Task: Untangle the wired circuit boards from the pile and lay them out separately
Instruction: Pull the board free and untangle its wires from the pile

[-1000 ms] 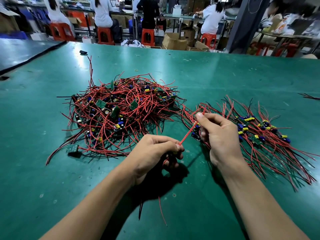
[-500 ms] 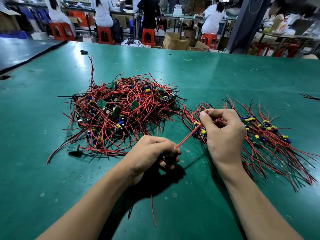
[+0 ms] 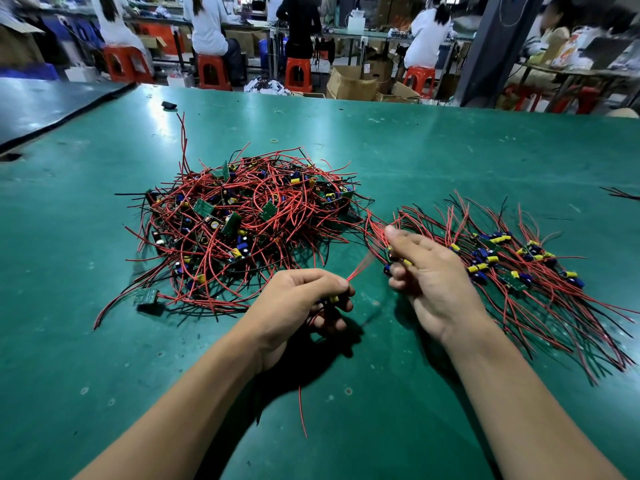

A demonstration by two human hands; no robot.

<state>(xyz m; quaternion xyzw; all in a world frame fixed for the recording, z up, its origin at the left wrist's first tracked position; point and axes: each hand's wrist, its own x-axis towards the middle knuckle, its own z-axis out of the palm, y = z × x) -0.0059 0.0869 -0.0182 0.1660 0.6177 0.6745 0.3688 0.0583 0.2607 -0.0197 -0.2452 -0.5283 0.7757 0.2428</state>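
A tangled pile (image 3: pixel 249 220) of small green circuit boards with red and black wires lies left of centre on the green table (image 3: pixel 398 161). To its right, separated boards (image 3: pixel 519 265) lie spread out with their wires fanned. My left hand (image 3: pixel 304 303) grips one board with a yellow part, just in front of the pile. From this fist a blurred red wire (image 3: pixel 360 266) rises to the right, and other wire ends (image 3: pixel 303 410) hang below. My right hand (image 3: pixel 436 282) hovers at the near-left edge of the spread boards, fingers loosely extended, index finger pointing up, holding nothing that I can see.
One board (image 3: pixel 145 298) lies apart at the pile's near-left edge. A small black object (image 3: pixel 169 105) and a rubber band (image 3: pixel 274 141) lie farther back. Loose wires (image 3: pixel 623 194) poke in at the right edge. People sit on red stools (image 3: pixel 213 72) beyond the table.
My right hand was pinching the red wire's far end and pulling it taut. It has let go and its fingers have opened. My left hand still grips the board.
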